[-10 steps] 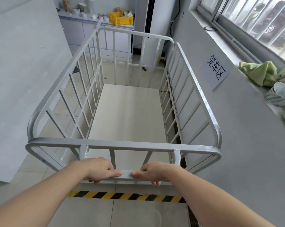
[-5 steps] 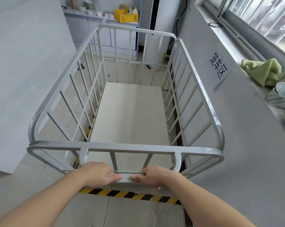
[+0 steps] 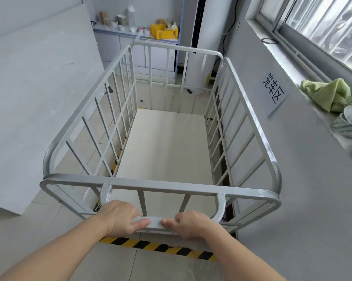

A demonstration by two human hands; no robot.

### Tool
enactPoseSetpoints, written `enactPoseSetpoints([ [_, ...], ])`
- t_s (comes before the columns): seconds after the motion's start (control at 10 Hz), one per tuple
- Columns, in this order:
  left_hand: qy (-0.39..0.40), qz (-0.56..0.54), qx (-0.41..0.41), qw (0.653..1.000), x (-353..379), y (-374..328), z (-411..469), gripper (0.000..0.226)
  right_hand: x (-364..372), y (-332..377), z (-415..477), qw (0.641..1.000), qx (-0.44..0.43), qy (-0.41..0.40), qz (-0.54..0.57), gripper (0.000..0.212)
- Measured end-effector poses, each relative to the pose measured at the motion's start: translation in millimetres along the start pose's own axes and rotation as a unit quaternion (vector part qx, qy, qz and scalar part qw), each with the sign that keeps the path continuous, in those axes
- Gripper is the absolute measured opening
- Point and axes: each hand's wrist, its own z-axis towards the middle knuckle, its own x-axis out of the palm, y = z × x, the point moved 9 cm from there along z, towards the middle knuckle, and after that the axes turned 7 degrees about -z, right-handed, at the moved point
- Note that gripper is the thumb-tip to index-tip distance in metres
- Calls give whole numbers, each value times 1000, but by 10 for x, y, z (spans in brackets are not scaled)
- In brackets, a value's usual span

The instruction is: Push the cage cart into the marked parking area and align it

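Both hands close around the push handle (image 3: 153, 222) of a grey cage cart (image 3: 163, 151): left hand (image 3: 120, 217) wrapped on the handle's left part, right hand (image 3: 191, 224) on its right, thumbs nearly meeting at the middle. Bare forearms run in from the near edge.

The cart stands lengthwise, near to far, w/ barred sides all round and a pale, bare deck (image 3: 169, 145). Its right side runs just beside the grey wall (image 3: 292, 179); whether they touch cannot be told. Yellow-and-black hazard tape (image 3: 158, 245) crosses the tiled floor just near of the handle, under the wrists; more striped tape (image 3: 118, 157) shows thru the left bars beside the deck.

On the right wall, a white paper sign (image 3: 274, 92) reads "笼车区". Above it, on the window ledge: a crumpled green cloth (image 3: 325, 94) and rolls of tape (image 3: 347, 124), labels unreadable. A large grey panel (image 3: 29, 102) leans at left. At the far end, a counter holds a yellow crate (image 3: 164, 33) w/ dark print too small to read, plus misc. small containers.
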Motion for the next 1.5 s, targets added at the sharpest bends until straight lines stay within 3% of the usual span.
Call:
enactPoseSetpoints([
  [0.5, 0, 11, 34, 999, 95, 21, -262, 107, 226, 188, -52, 1000, 7, -5, 3, 80],
  [0.7, 11, 19, 23, 999, 76, 34, -275, 81, 202, 193, -45, 1000, 14, 4, 15, 83],
  [1.0, 22, 30, 2, 999, 85, 76, -260, 74, 223, 165, -18, 999, 25, 29, 27, 84],
  [1.3, 65, -16, -27, 997, 29, 86, -287, 63, 32, 223, -130, 998, 46, -36, 28, 61],
  [1.4, 57, -25, -43, 997, -116, 204, -280, 63, -72, 276, -179, 998, 36, -45, 20, 53],
  [1.5, 36, -90, -72, 993, -257, 327, -329, 49, -172, 291, -240, 997, 38, -58, 16, 49],
])
